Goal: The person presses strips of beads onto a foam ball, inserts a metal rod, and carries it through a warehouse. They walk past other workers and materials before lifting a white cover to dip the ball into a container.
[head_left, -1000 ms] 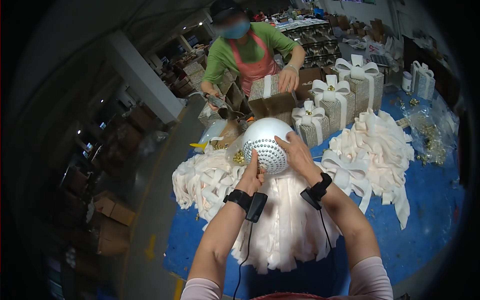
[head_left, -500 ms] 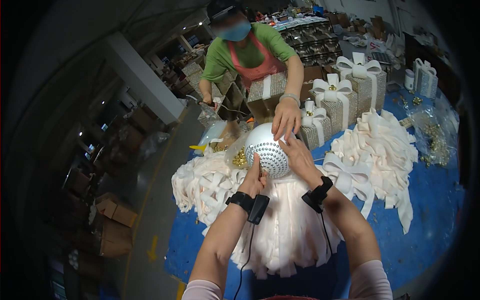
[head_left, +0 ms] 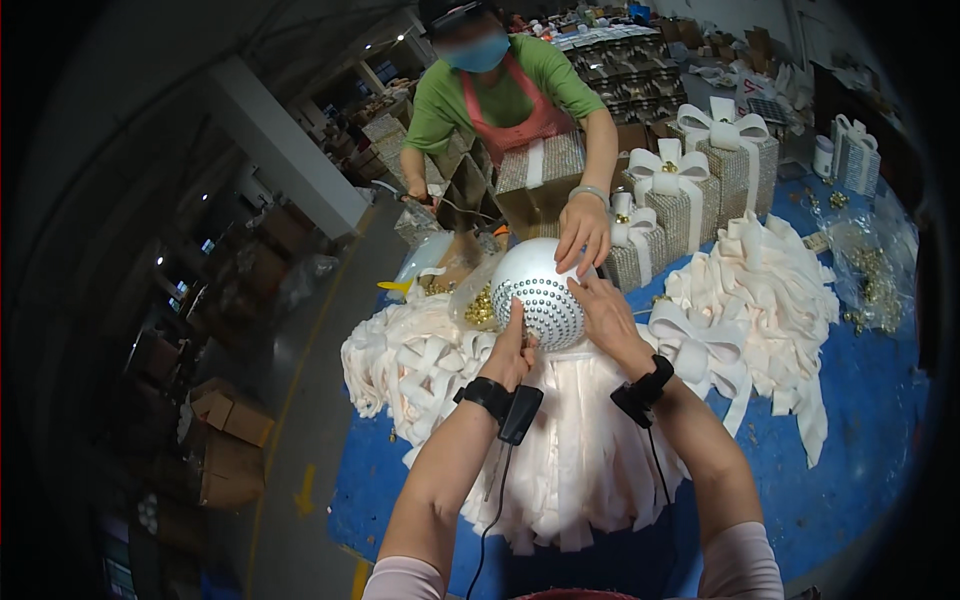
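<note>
A white ball [head_left: 528, 262] with rows of silver studs sits between my hands, above the pale ribbon strips. My left hand [head_left: 512, 355] grips its lower left side, one finger laid up along the studs and the others curled underneath. On the right side, my right hand [head_left: 610, 322] presses its fingers against the ball. The hand of a co-worker [head_left: 582, 232] reaches in from the far side and touches the top right of the ball. A long bundle of cream ribbon strips [head_left: 575, 450] spreads below the ball, between my forearms.
Glittery gift boxes with white bows [head_left: 668, 190] stand at the back right of the blue table [head_left: 800, 510]. Ribbon piles [head_left: 750, 290] flank the ball. A clear bag with gold beads [head_left: 875, 285] lies far right. A co-worker in a green shirt [head_left: 435, 115] stands opposite.
The ball and my hands stay together, with only a slight shift in the picture. The co-worker's hand remains at the ball, a little to the right of before.
</note>
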{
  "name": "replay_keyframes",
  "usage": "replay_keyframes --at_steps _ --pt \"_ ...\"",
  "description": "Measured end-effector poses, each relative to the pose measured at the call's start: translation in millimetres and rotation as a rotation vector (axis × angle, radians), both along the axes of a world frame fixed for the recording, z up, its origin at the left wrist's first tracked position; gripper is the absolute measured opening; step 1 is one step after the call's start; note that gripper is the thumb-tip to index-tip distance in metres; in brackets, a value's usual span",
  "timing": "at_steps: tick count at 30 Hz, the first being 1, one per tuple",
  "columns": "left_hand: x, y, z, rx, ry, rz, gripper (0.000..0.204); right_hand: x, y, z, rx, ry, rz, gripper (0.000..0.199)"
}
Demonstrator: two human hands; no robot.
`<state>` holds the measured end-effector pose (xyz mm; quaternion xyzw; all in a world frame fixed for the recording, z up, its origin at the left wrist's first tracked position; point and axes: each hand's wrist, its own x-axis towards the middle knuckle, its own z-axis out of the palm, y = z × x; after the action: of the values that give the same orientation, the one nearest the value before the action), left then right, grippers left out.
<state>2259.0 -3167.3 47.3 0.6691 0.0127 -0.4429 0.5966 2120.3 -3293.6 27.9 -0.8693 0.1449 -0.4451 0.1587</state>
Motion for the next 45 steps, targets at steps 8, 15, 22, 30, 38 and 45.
replay_keyframes --at_steps 8,15,22,30,38,45 --pt "-1 4 2 0.006 -0.025 -0.013 0.058 -5 4 5 0.028 -0.025 0.027 0.040" --pt "-4 12 0 0.074 -0.160 -0.030 0.059 -12 10 3 0.131 0.001 0.017 0.040" --pt "-13 17 12 0.074 -0.241 -0.067 0.059 -23 20 4 0.105 -0.072 -0.006 0.041" --pt "-14 25 19 0.024 -0.228 -0.050 0.060 -35 31 16 0.108 -0.124 0.014 0.033" --pt "-10 46 24 0.028 -0.239 -0.052 0.061 -49 46 32 0.136 -0.142 0.004 0.029" --pt "-17 68 35 0.000 -0.248 -0.033 0.063 -60 64 39 0.157 -0.146 0.032 0.028"
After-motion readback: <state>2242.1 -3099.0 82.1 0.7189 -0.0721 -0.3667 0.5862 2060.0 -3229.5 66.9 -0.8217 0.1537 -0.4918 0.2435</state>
